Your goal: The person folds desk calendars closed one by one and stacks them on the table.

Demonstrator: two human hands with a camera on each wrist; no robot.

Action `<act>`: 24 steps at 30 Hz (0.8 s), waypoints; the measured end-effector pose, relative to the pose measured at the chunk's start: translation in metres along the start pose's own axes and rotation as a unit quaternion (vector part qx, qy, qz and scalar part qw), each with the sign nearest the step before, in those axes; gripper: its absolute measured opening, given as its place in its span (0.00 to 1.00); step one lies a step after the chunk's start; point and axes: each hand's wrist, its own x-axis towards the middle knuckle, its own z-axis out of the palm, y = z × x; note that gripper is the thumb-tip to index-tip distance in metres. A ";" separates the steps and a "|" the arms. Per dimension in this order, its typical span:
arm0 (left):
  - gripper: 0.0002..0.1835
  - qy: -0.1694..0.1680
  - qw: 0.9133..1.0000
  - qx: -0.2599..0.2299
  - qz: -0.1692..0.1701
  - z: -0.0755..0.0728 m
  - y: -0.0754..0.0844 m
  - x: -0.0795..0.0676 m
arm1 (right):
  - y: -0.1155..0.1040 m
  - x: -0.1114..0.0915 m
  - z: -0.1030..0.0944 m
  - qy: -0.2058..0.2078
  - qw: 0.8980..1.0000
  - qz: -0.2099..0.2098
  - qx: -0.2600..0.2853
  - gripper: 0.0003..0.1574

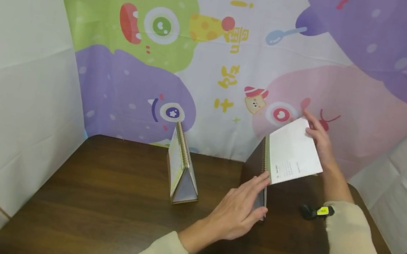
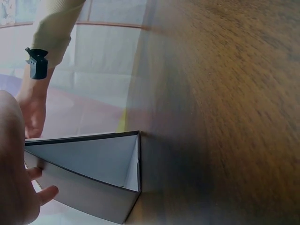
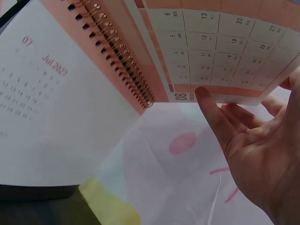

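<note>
A spiral-bound desk calendar point(image 1: 254, 159) stands like a tent on the table's right half. My right hand point(image 1: 322, 143) pinches the outer edge of its raised page point(image 1: 293, 151), thumb on one face and fingers behind. In the right wrist view the page point(image 3: 225, 44) shows a date grid marked 08, and the sheet point(image 3: 51, 108) across the rings reads Jul. My left hand point(image 1: 236, 205) rests against the calendar's near end, fingers extended toward the rings. Its fingertips point(image 2: 48, 194) touch the outer panel point(image 2: 89, 190) in the left wrist view, beside the open triangular end.
Another tent-shaped desk calendar point(image 1: 175, 165) stands to the left on the dark wooden table point(image 1: 100, 199). A cloth backdrop point(image 1: 208, 55) with cartoon monsters hangs just behind the table, and pale cloth point(image 1: 10, 43) closes off the left side. A black strap point(image 1: 309, 212) sits at my right wrist.
</note>
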 end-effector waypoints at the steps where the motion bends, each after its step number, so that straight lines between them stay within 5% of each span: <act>1: 0.35 0.001 1.000 0.003 0.002 0.000 0.000 0.000 | 0.001 -0.001 -0.002 -0.005 1.000 -0.007 0.000 0.34; 5: 0.35 0.005 1.000 0.016 0.009 0.001 -0.001 -0.001 | 0.006 -0.006 -0.011 -0.004 1.000 -0.016 -0.006 0.38; 14: 0.40 0.004 1.000 -0.005 0.002 0.004 -0.002 -0.004 | 0.012 -0.020 -0.028 0.030 0.997 0.055 -0.040 0.38; 24: 0.41 -0.022 0.998 -0.030 -0.049 0.004 -0.002 -0.005 | 0.020 -0.025 -0.039 0.063 0.992 0.070 -0.089 0.39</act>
